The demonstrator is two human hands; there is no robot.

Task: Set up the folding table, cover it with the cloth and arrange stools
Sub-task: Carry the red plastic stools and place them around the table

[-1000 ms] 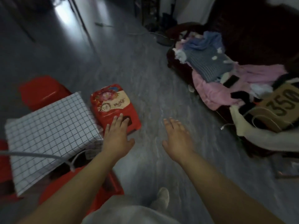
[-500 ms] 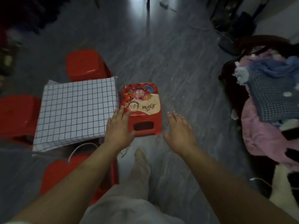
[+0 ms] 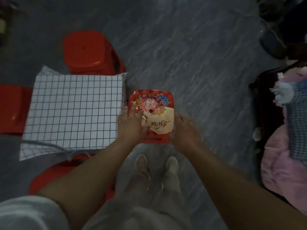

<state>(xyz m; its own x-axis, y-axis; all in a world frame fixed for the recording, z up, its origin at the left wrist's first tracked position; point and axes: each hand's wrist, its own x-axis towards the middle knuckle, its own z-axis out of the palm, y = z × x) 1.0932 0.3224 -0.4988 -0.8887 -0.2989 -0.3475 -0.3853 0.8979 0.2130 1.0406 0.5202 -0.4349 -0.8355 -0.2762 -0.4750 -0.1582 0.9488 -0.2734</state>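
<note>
Flanking the floral stool (image 3: 154, 103) on grey floor (image 3: 199, 63): left hand (image 3: 131, 125), right hand (image 3: 184, 130), grips flat, empty.

Found one printed patch only, just below the centre of the frame: a cream label (image 3: 166, 119) on the seat of the red flowered stool (image 3: 152, 97). Carried a single line of dark red brush-style characters (image 3: 160, 125), too stylised and blurred to be read. Bore a round seal-like emblem (image 3: 144, 121) just left of that line, partly hidden under the fingers of the left hand (image 3: 131, 125). Could not make out any lettering inside its ring.
</note>
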